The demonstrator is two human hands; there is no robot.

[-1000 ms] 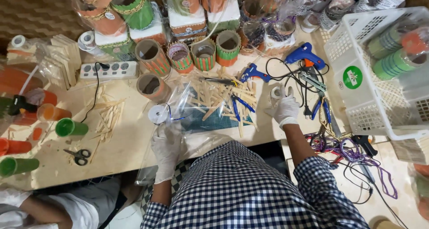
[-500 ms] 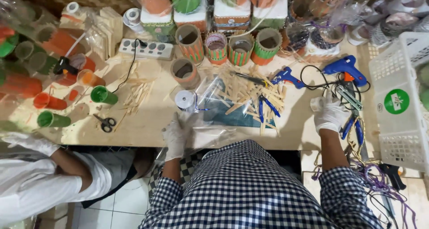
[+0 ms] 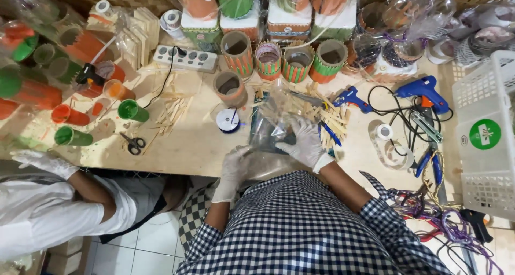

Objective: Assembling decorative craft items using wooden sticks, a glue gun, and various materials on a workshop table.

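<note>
Gloved hands at a craft table: from my remote station I see the right hand (image 3: pixel 304 141) pressed down on a clear plastic bag (image 3: pixel 271 130), its fingers curled over the crinkled film, gripping it. The left hand (image 3: pixel 234 167) sits at the table's near edge, touching the bag's lower corner; I cannot tell whether it pinches the film or only rests there. The bag lies near the front middle of the wooden table (image 3: pixel 188 151), just beside a heap of flat wooden sticks (image 3: pixel 332 119) and close to a small spool (image 3: pixel 228 120).

I judge the bag light, limp and slippery under gloves, likely to slide or crumple; an edge or corner looks the surest place to take it.

The tabletop is pale, glue-marked and crowded: stick-clad cups (image 3: pixel 268 60) in orange and green stand at the back, two blue glue guns (image 3: pixel 424 90) lie with cables to the right, scissors (image 3: pixel 133 143) lie left, and a white basket (image 3: pixel 485 135) stands at the far right. A second person in white (image 3: pixel 48 210) works at the left, above a tiled floor.
</note>
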